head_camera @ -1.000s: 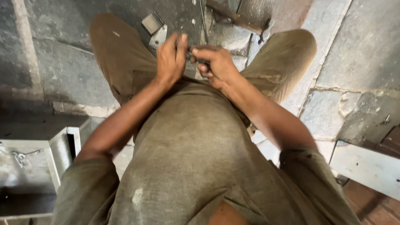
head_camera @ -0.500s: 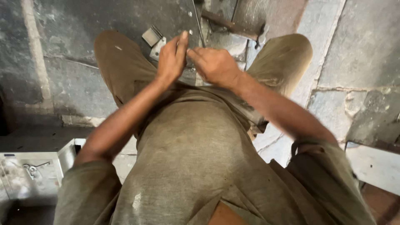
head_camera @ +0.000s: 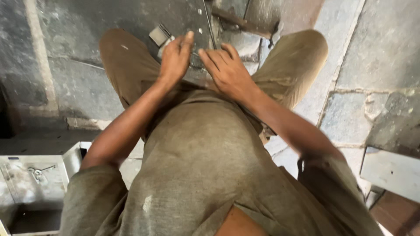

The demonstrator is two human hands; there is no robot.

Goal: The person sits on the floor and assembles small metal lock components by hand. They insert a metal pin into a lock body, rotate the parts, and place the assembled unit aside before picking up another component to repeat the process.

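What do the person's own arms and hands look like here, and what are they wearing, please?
Both forearms are bare, with no gloves, watch or rings visible on the left hand or the right hand. The short sleeves belong to a loose, dusty olive-brown shirt, marked with pale smudges. The trousers are a similar khaki brown.

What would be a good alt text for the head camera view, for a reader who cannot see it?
Seen from above, a seated person's left hand and right hand meet between the knees over small grey metal parts on a grey stone floor. The person wears dusty olive clothing; a pale metal box stands at lower left.
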